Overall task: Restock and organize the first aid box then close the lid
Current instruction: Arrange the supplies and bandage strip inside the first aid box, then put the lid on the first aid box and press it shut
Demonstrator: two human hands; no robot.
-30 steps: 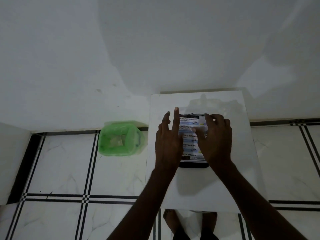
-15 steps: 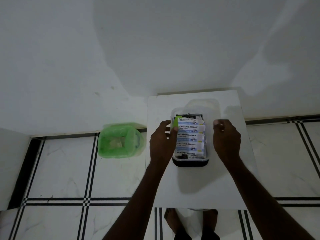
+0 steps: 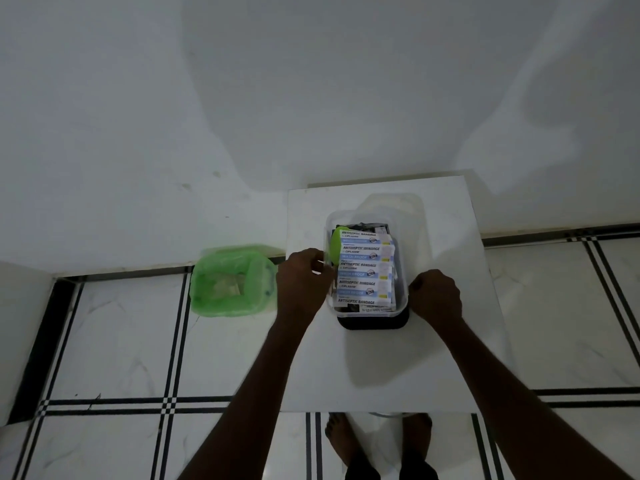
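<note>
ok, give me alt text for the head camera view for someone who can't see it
A person's left hand and right hand flank an open clear first aid box packed with antiseptic bandage packs and a green item, on a white table. A green-lined bin stands on the tiled floor to its left.

Head view looks steeply down from above (fairly near); small white table point(image 3: 381, 358) fills centre.

Box point(image 3: 401, 271) between the hands: clear, smooth plastic walls on a dark matt base. Packets point(image 3: 363, 268) inside: printed paper or card, slight sheen. Green piece point(image 3: 336, 245) by the left fingertips: smooth plastic. Table point(image 3: 381, 368) beneath: smooth white, faintly glossy. Bin liner point(image 3: 225, 282) left of the left hand: thin, crinkled green plastic. Floor tiles point(image 3: 121, 341): glossy, marbled.
</note>
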